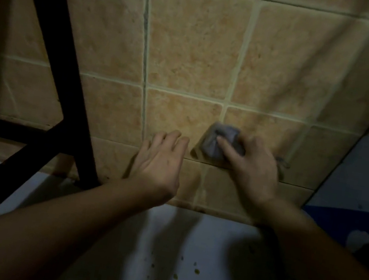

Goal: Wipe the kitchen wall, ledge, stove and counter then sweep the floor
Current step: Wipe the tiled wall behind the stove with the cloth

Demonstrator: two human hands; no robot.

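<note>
A tan tiled wall (194, 43) fills most of the head view. My right hand (254, 168) holds a bunched grey-purple cloth (220, 141) against a low tile, with the forefinger lying across the cloth. To its left my left hand (158, 160) rests flat on the wall, fingers straight, touching no cloth. Below the wall runs a white counter (208, 254) with brown specks and stains (180, 278) on it.
A black metal frame (53, 56) slants across the left side and meets the counter at the wall's foot. At the right edge the wall ends; a dark blue object (345, 223) sits beyond it. The scene is dim.
</note>
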